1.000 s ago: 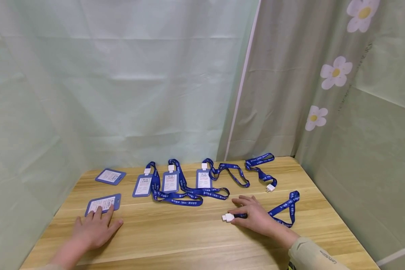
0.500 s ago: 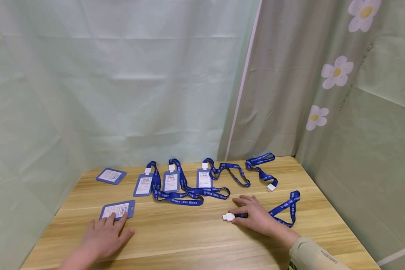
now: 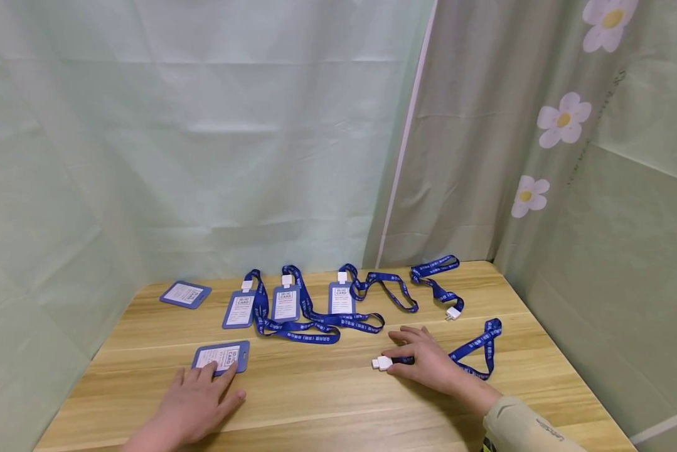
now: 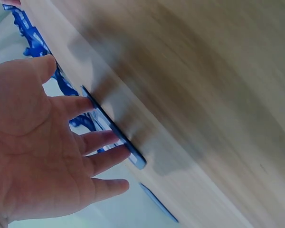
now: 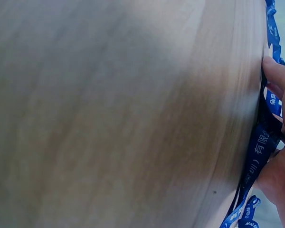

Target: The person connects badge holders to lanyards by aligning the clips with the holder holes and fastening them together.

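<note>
My left hand (image 3: 197, 398) lies with its fingers extended, fingertips on a blue badge holder (image 3: 221, 353) with a white ID card in it. The left wrist view shows that badge holder (image 4: 116, 129) edge-on, low over the table under the straight fingers. Over on the right, my right hand (image 3: 423, 359) pinches the lower end of a blue lanyard (image 3: 476, 344) just behind its white clip (image 3: 381, 363), which points left. The lanyard's printed strap (image 5: 256, 152) runs beneath the palm in the right wrist view and forms a loop beyond the hand.
Along the back lie three badge holders with lanyards attached: one at left (image 3: 239, 309), a middle one (image 3: 285, 304) and a right one (image 3: 341, 298). A loose badge holder (image 3: 186, 294) lies back left. Another lanyard (image 3: 437, 289) with a white clip lies back right. Curtains surround the wooden table (image 3: 315, 408).
My left hand has slid the badge holder along the table to the right and slightly toward me. The right hand and its lanyard have stayed in place.
</note>
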Action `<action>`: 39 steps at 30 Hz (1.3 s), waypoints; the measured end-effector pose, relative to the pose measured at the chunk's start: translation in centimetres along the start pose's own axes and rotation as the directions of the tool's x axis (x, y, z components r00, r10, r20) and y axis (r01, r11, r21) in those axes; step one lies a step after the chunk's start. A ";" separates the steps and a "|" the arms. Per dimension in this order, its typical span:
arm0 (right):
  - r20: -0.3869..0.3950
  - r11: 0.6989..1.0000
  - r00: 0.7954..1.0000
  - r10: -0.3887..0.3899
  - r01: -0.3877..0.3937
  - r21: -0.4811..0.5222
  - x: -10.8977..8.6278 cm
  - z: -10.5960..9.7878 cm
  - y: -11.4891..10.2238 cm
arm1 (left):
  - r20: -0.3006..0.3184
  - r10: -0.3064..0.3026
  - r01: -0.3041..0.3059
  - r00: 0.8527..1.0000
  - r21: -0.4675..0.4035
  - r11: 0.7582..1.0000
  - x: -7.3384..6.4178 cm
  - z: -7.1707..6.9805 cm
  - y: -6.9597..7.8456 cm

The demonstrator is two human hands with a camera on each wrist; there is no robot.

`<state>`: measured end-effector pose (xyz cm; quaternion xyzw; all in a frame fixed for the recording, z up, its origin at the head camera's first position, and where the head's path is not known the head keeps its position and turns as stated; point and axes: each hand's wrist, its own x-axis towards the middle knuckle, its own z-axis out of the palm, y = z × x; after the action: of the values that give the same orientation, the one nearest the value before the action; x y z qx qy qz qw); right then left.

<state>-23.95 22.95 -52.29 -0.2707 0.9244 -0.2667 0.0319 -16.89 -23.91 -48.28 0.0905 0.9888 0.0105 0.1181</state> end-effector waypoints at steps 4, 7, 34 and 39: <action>-0.003 1.000 1.000 -0.004 0.004 0.000 0.0 0.0 0.0 | -0.008 0.022 -0.022 1.000 -0.015 1.000 -0.1 0.0 1.2; -0.006 1.000 1.000 -0.007 0.007 0.003 0.0 0.0 0.0 | 0.004 0.037 -0.037 0.999 -0.031 0.999 -0.1 -0.3 2.2; 0.001 1.000 1.000 -0.007 0.007 0.011 -0.1 0.0 -0.3 | -0.137 0.169 -0.188 0.976 -0.144 0.972 0.6 -1.3 4.3; -0.009 1.000 1.000 -0.007 0.007 0.016 -0.1 0.0 -0.3 | -0.256 0.222 -0.261 0.941 -0.129 0.957 2.3 -1.0 1.0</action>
<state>-23.76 22.81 -52.11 -0.2727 0.9214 -0.2755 0.0290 -19.16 -22.49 -47.76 0.1998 0.9730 0.1155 0.0029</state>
